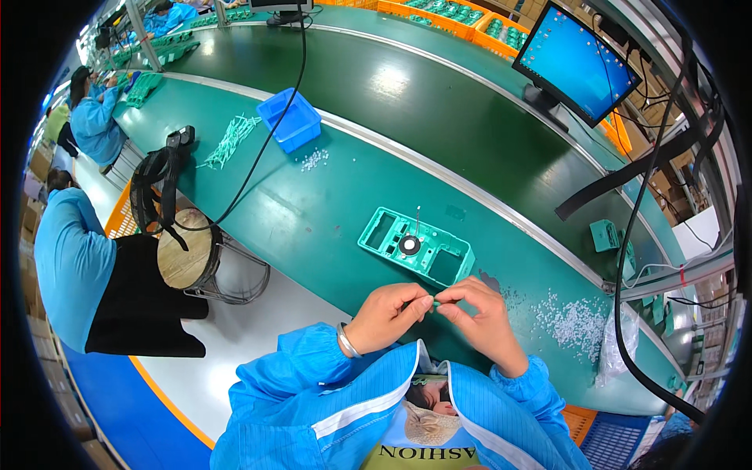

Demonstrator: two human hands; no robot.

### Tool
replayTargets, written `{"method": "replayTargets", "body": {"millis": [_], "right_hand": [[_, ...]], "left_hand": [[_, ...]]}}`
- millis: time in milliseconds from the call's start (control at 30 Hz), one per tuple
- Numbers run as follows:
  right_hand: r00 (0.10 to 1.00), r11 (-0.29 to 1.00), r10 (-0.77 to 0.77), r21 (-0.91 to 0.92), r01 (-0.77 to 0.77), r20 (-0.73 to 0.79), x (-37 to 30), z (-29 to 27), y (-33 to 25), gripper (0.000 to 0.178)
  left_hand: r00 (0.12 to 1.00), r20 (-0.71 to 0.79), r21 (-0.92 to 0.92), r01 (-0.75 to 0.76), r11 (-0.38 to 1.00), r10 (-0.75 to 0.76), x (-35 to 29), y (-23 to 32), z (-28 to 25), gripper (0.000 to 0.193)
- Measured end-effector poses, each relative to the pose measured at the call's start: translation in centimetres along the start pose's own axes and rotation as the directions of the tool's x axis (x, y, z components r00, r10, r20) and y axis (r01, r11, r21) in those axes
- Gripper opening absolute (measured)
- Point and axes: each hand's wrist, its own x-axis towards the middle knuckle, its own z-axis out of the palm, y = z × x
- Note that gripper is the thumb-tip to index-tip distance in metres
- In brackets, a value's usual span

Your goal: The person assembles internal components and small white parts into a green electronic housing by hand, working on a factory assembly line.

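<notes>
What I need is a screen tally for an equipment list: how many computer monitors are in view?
2: one lit monitor at the upper right, and a second monitor left of centre, cut off by the top edge. Others may be hidden.

Bright around you; overhead glare whitens patches of green bench (pixel 313 223) and dark belt (pixel 462 117); edges bow, corners black.

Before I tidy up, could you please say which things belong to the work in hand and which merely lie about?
Likely in use:
small green piece between left hand and right hand
green housing

Apparently idle:
blue bin
black straps
pale strips
</notes>
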Motion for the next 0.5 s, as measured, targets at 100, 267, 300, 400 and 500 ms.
{"method": "replayTargets", "body": {"millis": [100, 267, 300, 400, 500], "right_hand": [[0.989, 0.991, 0.129, 0.026, -0.131, 0.066, 0.6, -0.6, -0.4, 0.012], [0.961, 0.964, 0.264, -0.004, -0.265, 0.080, 2.0, -0.8, -1.0, 0.010], [0.960, 0.964, 0.266, -0.015, -0.266, 0.085, 2.5, -0.7, -0.9, 0.010], [0.999, 0.956, 0.019, -0.294, -0.004, 0.046, 4.0, -0.6, -0.1, 0.010], [0.993, 0.886, -0.115, -0.454, 0.092, -0.024, 5.7, -0.8, 1.4, 0.010]], "left_hand": [[0.998, 0.026, 0.062, -0.067, 0.996, 0.065, 0.6, 0.0, -1.0, 0.020], [0.971, 0.060, 0.187, -0.237, 0.953, 0.230, 1.9, -0.8, -2.2, 0.016], [0.959, 0.046, 0.224, -0.282, 0.933, 0.279, 2.3, -0.9, -2.5, 0.015], [0.937, 0.017, 0.338, -0.333, 0.880, 0.348, 3.9, -1.8, -3.5, 0.014], [0.910, -0.050, 0.455, -0.346, 0.820, 0.412, 6.2, -1.6, -5.0, 0.010]]}}
